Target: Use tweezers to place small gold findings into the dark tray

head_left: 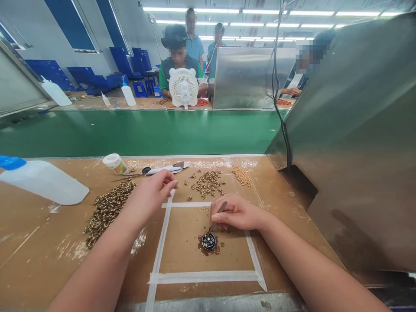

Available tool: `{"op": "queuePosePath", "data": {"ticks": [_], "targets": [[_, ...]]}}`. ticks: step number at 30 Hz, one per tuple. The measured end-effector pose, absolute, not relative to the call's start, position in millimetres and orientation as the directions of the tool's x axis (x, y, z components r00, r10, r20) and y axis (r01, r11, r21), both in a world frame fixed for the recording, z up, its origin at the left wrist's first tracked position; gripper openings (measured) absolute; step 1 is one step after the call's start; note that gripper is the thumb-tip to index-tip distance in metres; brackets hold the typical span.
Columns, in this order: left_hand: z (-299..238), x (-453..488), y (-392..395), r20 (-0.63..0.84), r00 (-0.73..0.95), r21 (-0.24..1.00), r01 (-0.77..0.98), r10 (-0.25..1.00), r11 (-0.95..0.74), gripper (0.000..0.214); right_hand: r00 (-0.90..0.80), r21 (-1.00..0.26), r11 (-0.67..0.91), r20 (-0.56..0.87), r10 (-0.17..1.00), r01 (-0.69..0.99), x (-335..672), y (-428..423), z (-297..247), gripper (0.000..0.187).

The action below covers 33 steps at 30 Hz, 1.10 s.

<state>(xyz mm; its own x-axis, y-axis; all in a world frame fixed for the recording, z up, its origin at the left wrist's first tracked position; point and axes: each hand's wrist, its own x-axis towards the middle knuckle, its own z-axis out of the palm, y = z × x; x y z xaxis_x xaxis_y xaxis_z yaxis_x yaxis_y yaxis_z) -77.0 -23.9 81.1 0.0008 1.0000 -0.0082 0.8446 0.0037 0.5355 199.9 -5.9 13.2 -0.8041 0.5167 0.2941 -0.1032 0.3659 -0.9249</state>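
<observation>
My right hand (235, 212) grips a pair of slim metal tweezers (222, 207), tilted, with the tip down in a small round black dish (208, 242). Dark liquid and a few small pale beads show in that dish, and a wet brown stain surrounds it. Up and to the left, my left hand (159, 187) hovers over the board with thumb and fingers pinched together; whatever they hold, if anything, is too small to make out. Just right of it lies a loose pile of small gold-and-dark pieces (209, 182). A bigger heap of similar pieces (108, 208) spreads beside my left forearm.
White tape (204, 277) frames a square on the cardboard tabletop. Tan beads (241, 176) lie at the back right, a white tub (115, 163) and a squeeze bottle (45, 181) at left. A metal panel (351, 143) rises on the right. Co-workers sit beyond the green belt (169, 132).
</observation>
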Motion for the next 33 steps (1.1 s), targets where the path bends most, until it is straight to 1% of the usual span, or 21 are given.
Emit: {"op": "queuePosePath", "data": {"ticks": [2, 4, 6, 8, 9, 11, 13, 15, 18, 21, 26, 33], "targets": [[80, -63, -20, 0.009, 0.043, 0.622, 0.782, 0.999, -0.040, 0.016, -0.807, -0.923, 0.373, 0.293, 0.514, -0.098, 200, -6, 14, 0.031], [74, -51, -15, 0.030, 0.080, 0.744, 0.663, 0.996, -0.075, 0.014, -0.810, -0.924, 0.372, 0.285, 0.513, -0.090, 201, -6, 14, 0.031], [66, -40, -10, 0.041, 0.115, 0.877, 0.471, 0.993, -0.091, 0.013, -0.813, -0.930, 0.356, 0.275, 0.514, -0.090, 202, -7, 14, 0.030], [54, -32, -6, 0.033, 0.133, 0.962, 0.265, 0.991, -0.068, 0.012, -0.802, -0.948, 0.300, 0.262, 0.537, -0.108, 203, -6, 12, 0.031], [48, -28, -5, 0.021, 0.124, 0.983, 0.179, 0.992, -0.043, 0.013, -0.785, -0.958, 0.255, 0.256, 0.564, -0.129, 203, -6, 11, 0.032], [36, -24, -4, -0.017, 0.089, 0.999, 0.037, 0.996, 0.014, 0.019, -0.709, -0.966, 0.161, 0.258, 0.656, -0.202, 203, -3, 8, 0.034], [26, -22, -5, -0.068, 0.068, 0.994, -0.079, 0.995, 0.073, 0.025, -0.569, -0.945, 0.099, 0.269, 0.777, -0.311, 202, 1, 4, 0.037], [19, -21, -6, -0.115, 0.084, 0.979, -0.161, 0.990, 0.127, 0.030, -0.403, -0.906, 0.056, 0.241, 0.883, -0.419, 201, 6, 1, 0.039], [13, -19, -8, -0.169, 0.123, 0.955, -0.226, 0.978, 0.193, 0.036, -0.228, -0.851, -0.017, 0.121, 0.966, -0.526, 200, 14, -2, 0.036], [10, -17, -8, -0.203, 0.141, 0.946, -0.226, 0.969, 0.231, 0.035, -0.156, -0.803, -0.080, 0.016, 0.988, -0.590, 202, 20, -4, 0.034], [6, -18, -6, -0.174, 0.128, 0.959, -0.202, 0.976, 0.198, 0.028, -0.139, -0.777, -0.135, -0.062, 0.988, -0.615, 205, 25, -9, 0.033], [7, -17, -6, -0.124, 0.140, 0.973, -0.177, 0.982, 0.148, 0.033, -0.166, -0.782, -0.167, -0.083, 0.983, -0.601, 204, 25, -10, 0.033]]}}
